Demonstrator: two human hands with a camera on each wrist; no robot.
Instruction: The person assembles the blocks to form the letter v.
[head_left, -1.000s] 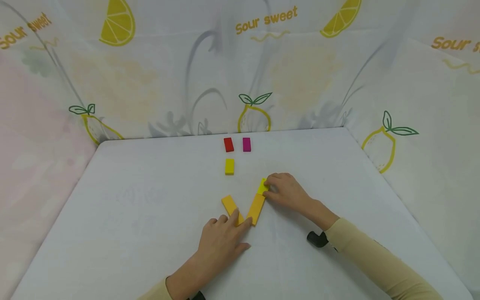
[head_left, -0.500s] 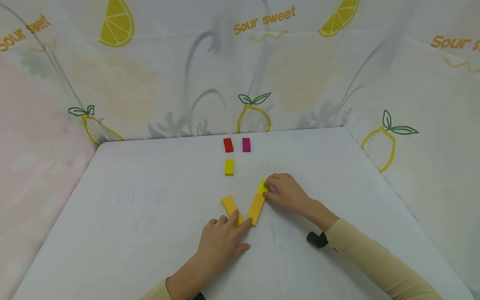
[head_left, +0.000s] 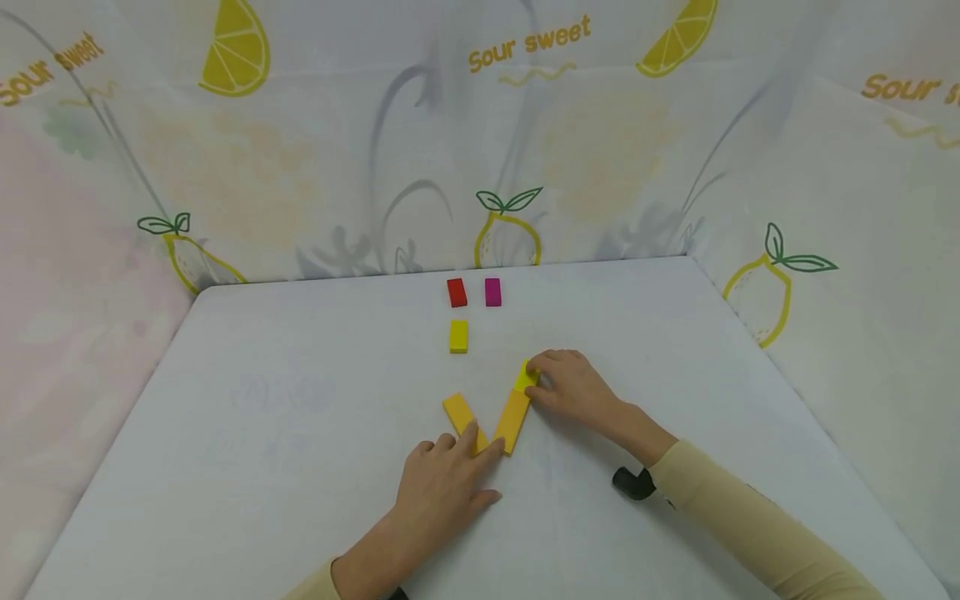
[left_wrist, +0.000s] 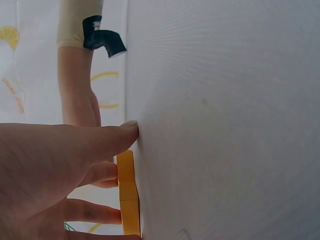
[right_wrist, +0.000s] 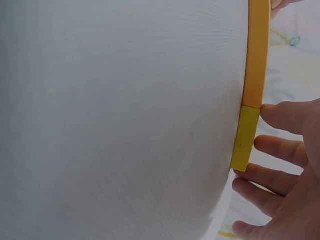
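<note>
Two long orange blocks form a V on the white table; the left one [head_left: 457, 408] lies partly under my left hand [head_left: 441, 487]. Its extended fingertips press on the lower ends of both blocks, while the thumb is spread to the side. At the upper end of the right orange block [head_left: 513, 423] sits a shorter yellow block [head_left: 522, 375], end to end with it. My right hand [head_left: 573, 387] pinches that yellow block [right_wrist: 245, 137] between thumb and fingers. In the right wrist view the thumb touches near the seam and a finger reaches the far end.
Farther back on the white table [head_left: 262, 400] lie another yellow block [head_left: 459, 337], a red block [head_left: 457, 292] and a magenta block [head_left: 492, 292]. Lemon-printed fabric [head_left: 315, 167] stands behind the table and along its sides. A black wrist device [head_left: 633, 483] hangs at the right cuff.
Both hands and all the blocks keep their places. Only a very slight shift of the whole head view shows.
</note>
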